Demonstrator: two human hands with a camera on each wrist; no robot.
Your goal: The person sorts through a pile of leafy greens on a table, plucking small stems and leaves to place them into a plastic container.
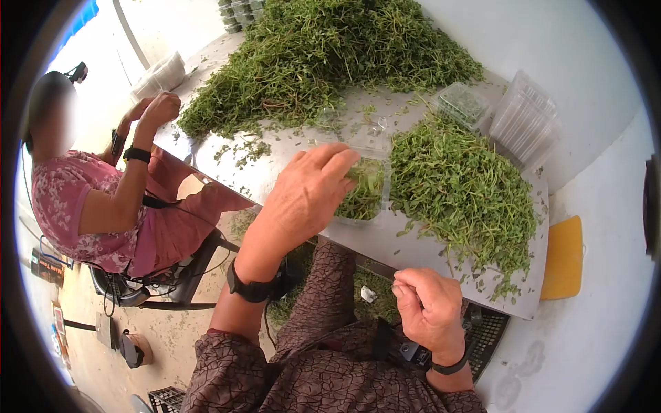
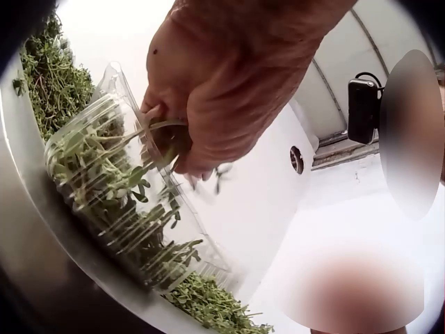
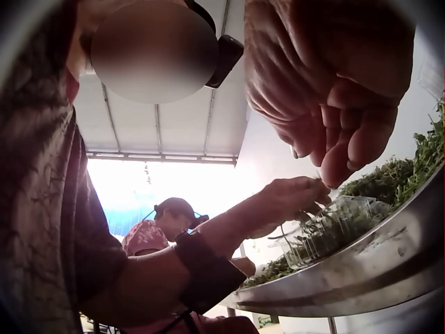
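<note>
Head view, box: the clear plastic box (image 1: 357, 222) of greens sits on the table (image 1: 406, 259), just inside the near edge, under the left hand (image 1: 303, 196).
Head view, long axis: the left hand covers part of the box, so its full length cannot be told here.
Head view, room: a narrow gap parts the box from the small heap (image 1: 461, 186) on its right; the big heap (image 1: 330, 62) lies farther back.
Head view, right hand: the right hand (image 1: 432, 310) is off the near edge, well apart from the box, fingers curled narrow.
Head view, far right: a stack of clear boxes (image 1: 527, 120) stands beside the small heap, near the wall.
Left wrist view, left hand: its bent fingers pinch stems (image 2: 164, 125) over the box.
Left wrist view, box direction: its longer visible side runs along the table's rim, its open top facing the left hand.
Right wrist view, right hand: thumb and fingertips draw close together; whether a small bit lies between them cannot be told.
</note>
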